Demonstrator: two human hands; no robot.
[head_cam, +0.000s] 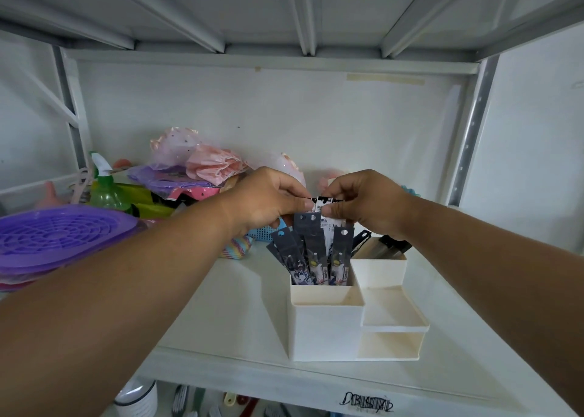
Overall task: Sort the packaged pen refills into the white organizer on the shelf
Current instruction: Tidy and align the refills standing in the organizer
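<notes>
A white organizer [327,333] with several compartments stands on the shelf, right of centre. Several dark packaged pen refills [311,255] stand upright in its tall back-left compartment, fanned out. Above them, my left hand [268,200] and my right hand [366,203] both pinch the top of one black-and-white refill package [324,206], whose lower part dips behind the dark packs. A few more dark items [384,246] lean in the back-right compartment, partly hidden by my right hand.
A purple perforated lid [60,236] lies at the left. Behind it are a green spray bottle [106,189], pink and purple fabric items [202,163] and a small blue basket [260,233]. The white shelf [240,299] shows in front of the organizer.
</notes>
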